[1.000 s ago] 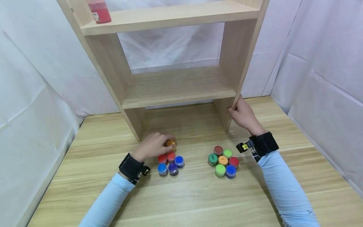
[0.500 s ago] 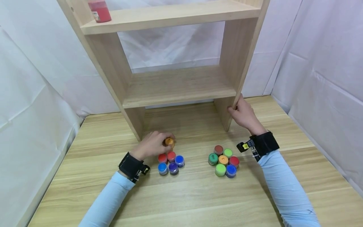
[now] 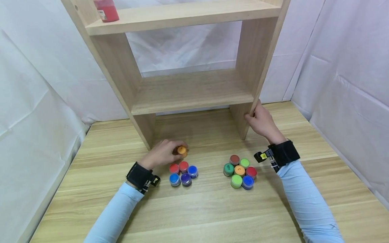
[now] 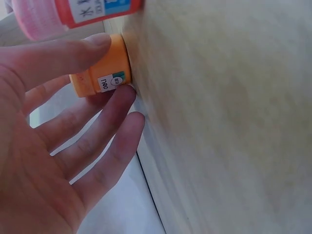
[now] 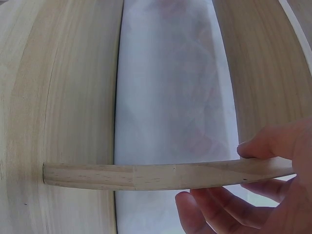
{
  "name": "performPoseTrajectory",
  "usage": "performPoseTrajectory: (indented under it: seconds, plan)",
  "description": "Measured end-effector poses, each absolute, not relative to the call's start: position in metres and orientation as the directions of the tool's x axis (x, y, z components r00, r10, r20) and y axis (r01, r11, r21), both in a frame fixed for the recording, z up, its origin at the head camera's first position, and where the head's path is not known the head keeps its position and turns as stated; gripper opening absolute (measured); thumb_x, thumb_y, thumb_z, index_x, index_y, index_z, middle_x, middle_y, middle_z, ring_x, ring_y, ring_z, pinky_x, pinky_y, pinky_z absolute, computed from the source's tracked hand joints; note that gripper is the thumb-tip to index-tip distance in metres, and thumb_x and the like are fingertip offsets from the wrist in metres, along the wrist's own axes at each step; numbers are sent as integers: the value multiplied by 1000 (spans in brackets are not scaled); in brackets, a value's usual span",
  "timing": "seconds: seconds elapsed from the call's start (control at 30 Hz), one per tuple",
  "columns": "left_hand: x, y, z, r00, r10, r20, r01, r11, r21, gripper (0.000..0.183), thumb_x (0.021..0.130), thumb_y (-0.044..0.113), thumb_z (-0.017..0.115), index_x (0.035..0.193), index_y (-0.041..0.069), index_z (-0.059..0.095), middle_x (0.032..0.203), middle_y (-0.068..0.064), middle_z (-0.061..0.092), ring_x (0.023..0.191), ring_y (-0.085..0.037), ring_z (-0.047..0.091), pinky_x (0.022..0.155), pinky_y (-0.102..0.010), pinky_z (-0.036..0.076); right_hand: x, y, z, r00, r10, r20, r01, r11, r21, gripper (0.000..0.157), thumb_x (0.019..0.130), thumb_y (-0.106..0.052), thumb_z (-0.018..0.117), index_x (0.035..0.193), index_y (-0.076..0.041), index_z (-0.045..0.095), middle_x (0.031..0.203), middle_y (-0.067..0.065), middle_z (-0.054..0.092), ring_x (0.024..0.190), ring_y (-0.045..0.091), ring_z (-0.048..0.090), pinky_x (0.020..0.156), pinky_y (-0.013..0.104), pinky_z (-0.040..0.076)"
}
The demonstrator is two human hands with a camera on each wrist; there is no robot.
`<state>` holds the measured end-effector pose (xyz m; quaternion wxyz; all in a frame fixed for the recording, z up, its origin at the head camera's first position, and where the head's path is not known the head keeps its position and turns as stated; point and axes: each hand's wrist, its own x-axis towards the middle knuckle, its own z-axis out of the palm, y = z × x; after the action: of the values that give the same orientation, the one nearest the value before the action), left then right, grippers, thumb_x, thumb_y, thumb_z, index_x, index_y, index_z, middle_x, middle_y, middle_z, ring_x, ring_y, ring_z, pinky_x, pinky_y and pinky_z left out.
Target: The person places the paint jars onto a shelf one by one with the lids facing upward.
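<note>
We see wood-grain table (image 3: pixel 206 212) bearing wooden shelf unit (image 3: pixel 194 89), five-jar cluster (image 3: pixel 185 180), seven-jar cluster (image 3: pixel 239 170); red jar (image 3: pixel 108 12) on unit's upper board (image 3: pixel 188 17).

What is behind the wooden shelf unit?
White cloth shows through the openings of the wooden shelf unit. Whatever sits directly behind its boards and side panels is covered, so I cannot tell.
</note>
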<state>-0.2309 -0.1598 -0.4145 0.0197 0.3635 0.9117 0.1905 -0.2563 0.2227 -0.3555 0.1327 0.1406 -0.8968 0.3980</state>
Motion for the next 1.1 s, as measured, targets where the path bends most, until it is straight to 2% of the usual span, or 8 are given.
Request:
performPoseTrajectory:
  seconds: [0.17, 0.4, 0.63, 1.1]
  plan:
    - [-232, -160, -416, -747, 658, 89, 638, 674, 371, 41, 83, 27, 71, 121, 15, 62, 98, 12, 60, 77, -7, 54, 69, -23, 45, -256, 223, -356, -925, -148, 349, -359, 642, -677, 71, 92, -9, 50, 152, -5, 12, 138, 28, 39, 112, 41, 49, 71, 51, 50]
    - [-232, -159, -416, -776, 628, 60, 594, 695, 404, 35, 82, 28, 72, 113, 17, 60, 92, 12, 59, 79, -5, 55, 70, -22, 45, -256, 224, -356, -925, -149, 349, -359, 642, -678, 70, 92, -9, 50, 151, -5, 13, 137, 28, 39, 112, 41, 50, 70, 50, 50]
    - [-232, -158, -416, -779, 625, 54, 586, 693, 419, 34, 82, 29, 73, 111, 19, 59, 91, 13, 59, 79, -6, 56, 70, -22, 45, -255, 224, -356, -927, -145, 346, -353, 648, -675, 70, 92, -9, 51, 151, -4, 13, 137, 28, 39, 112, 41, 49, 72, 51, 50]
    - [-228, -158, -409, -789, 600, 132, 585, 669, 458, 35, 80, 27, 73, 111, 16, 62, 89, 11, 61, 76, -2, 58, 65, -20, 48, -254, 224, -355, -925, -151, 349, -361, 635, -683, 69, 93, -8, 50, 151, -5, 13, 138, 27, 39, 113, 41, 49, 72, 50, 50]
